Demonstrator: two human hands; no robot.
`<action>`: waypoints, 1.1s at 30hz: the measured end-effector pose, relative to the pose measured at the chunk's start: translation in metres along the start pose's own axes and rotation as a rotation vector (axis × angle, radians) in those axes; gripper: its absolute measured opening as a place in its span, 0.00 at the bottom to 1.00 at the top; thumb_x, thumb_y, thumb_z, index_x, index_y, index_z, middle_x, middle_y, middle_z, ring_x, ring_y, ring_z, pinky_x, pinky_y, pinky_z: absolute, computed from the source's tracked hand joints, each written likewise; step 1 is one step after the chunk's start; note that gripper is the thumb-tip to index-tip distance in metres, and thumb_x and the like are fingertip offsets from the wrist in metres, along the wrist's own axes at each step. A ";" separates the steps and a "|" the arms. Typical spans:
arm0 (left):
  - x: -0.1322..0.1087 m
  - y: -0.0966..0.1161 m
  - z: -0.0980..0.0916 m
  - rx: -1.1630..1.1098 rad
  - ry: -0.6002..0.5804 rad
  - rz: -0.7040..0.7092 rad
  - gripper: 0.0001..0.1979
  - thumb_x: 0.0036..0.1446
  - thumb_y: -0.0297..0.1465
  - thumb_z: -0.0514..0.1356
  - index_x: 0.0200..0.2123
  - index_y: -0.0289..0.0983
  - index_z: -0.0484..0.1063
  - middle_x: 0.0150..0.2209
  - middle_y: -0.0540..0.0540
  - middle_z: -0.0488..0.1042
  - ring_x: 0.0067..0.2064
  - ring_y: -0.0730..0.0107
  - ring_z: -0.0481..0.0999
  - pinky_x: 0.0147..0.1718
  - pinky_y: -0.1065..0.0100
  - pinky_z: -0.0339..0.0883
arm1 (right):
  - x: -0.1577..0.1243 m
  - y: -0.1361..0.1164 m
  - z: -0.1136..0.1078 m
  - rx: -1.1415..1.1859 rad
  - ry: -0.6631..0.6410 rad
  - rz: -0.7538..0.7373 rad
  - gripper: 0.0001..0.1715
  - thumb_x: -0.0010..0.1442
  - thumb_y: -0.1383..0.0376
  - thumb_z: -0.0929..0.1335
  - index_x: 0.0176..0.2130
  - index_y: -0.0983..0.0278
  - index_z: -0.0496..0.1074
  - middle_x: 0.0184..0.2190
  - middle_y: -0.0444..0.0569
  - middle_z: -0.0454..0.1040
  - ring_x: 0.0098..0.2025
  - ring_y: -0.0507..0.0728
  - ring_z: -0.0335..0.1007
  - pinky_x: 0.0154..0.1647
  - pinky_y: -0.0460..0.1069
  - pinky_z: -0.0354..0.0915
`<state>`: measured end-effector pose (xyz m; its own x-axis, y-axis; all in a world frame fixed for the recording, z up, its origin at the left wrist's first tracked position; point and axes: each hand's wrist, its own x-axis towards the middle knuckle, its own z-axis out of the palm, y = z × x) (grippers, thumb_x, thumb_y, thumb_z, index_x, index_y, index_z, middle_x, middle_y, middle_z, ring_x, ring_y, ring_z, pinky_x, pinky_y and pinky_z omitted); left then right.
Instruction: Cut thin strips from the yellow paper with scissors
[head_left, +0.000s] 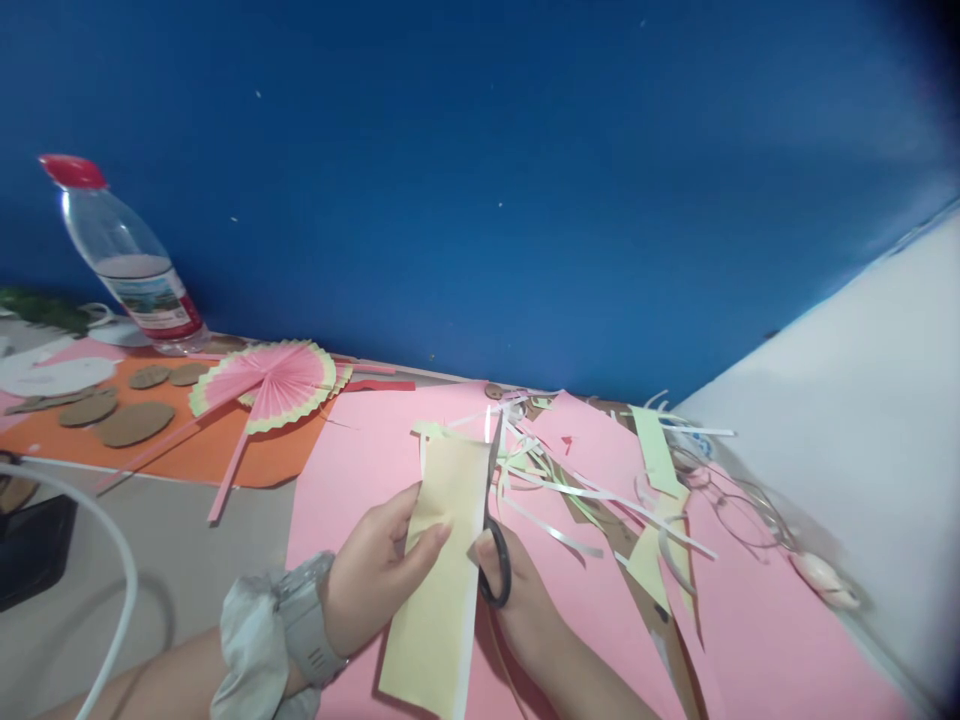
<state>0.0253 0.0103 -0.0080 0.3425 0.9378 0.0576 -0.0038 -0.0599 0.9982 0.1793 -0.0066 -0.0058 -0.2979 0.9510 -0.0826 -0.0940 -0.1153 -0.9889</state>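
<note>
Two Hands with Yellow Paper and Scissors above a Pink Sheet

The yellow paper, a long piece with a white margin along its right side, is held over the pink sheet, around the middle of the near edge of the surface. The left hand grips it from its left side: the thumb presses on the upper face, while the other fingers go behind the paper, so they are clamped on it. The right hand is closed around the black scissors, with the thumb at the handle ring; its other fingers are mostly hidden. The visible blade points to the far edge, just beside the right side of the paper. Whether the blades are apart, I cannot tell.

To the right of the blade, thin paper strips lie in a loose heap. Near the right edge there is a white, rounded object beside the wall.

Toward the far left corner stands a clear bottle with a red cap. In front of it, an orange sheet carries brown discs and a pleated pink fan with yellowish rim.
</note>
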 end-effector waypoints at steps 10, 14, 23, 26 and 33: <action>0.000 0.000 -0.001 0.017 0.015 -0.015 0.18 0.63 0.37 0.54 0.54 0.38 0.69 0.43 0.42 0.79 0.37 0.64 0.79 0.34 0.69 0.73 | 0.002 0.005 -0.002 0.057 -0.045 -0.005 0.31 0.63 0.45 0.62 0.48 0.68 0.72 0.40 0.58 0.76 0.41 0.64 0.72 0.40 0.53 0.67; 0.000 -0.001 -0.001 0.024 0.009 -0.011 0.19 0.63 0.38 0.54 0.54 0.37 0.69 0.43 0.41 0.79 0.36 0.64 0.79 0.33 0.69 0.73 | 0.002 0.004 -0.003 0.037 -0.043 -0.006 0.31 0.63 0.45 0.61 0.48 0.68 0.72 0.41 0.57 0.76 0.41 0.63 0.72 0.40 0.53 0.67; 0.001 0.001 0.000 0.018 -0.002 -0.002 0.17 0.63 0.38 0.54 0.52 0.37 0.70 0.40 0.43 0.79 0.33 0.66 0.78 0.33 0.69 0.73 | 0.000 -0.002 0.000 -0.004 0.040 0.001 0.30 0.60 0.42 0.63 0.35 0.65 0.73 0.26 0.49 0.73 0.28 0.57 0.67 0.31 0.51 0.66; 0.001 0.002 0.000 0.028 -0.020 0.005 0.16 0.64 0.36 0.54 0.50 0.37 0.70 0.41 0.44 0.79 0.35 0.66 0.79 0.38 0.68 0.73 | 0.000 -0.005 0.001 -0.024 0.095 0.002 0.31 0.58 0.40 0.63 0.28 0.64 0.71 0.21 0.47 0.70 0.24 0.56 0.65 0.27 0.50 0.64; 0.001 0.003 0.000 0.061 -0.013 0.025 0.14 0.63 0.35 0.54 0.48 0.36 0.72 0.38 0.44 0.80 0.38 0.63 0.79 0.38 0.67 0.73 | 0.002 -0.004 -0.001 -0.045 0.060 0.017 0.33 0.58 0.39 0.63 0.36 0.66 0.74 0.26 0.50 0.74 0.28 0.59 0.70 0.30 0.51 0.66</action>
<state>0.0262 0.0113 -0.0052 0.3550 0.9313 0.0818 0.0443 -0.1041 0.9936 0.1795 -0.0036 -0.0019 -0.2415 0.9646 -0.1058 -0.0462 -0.1203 -0.9917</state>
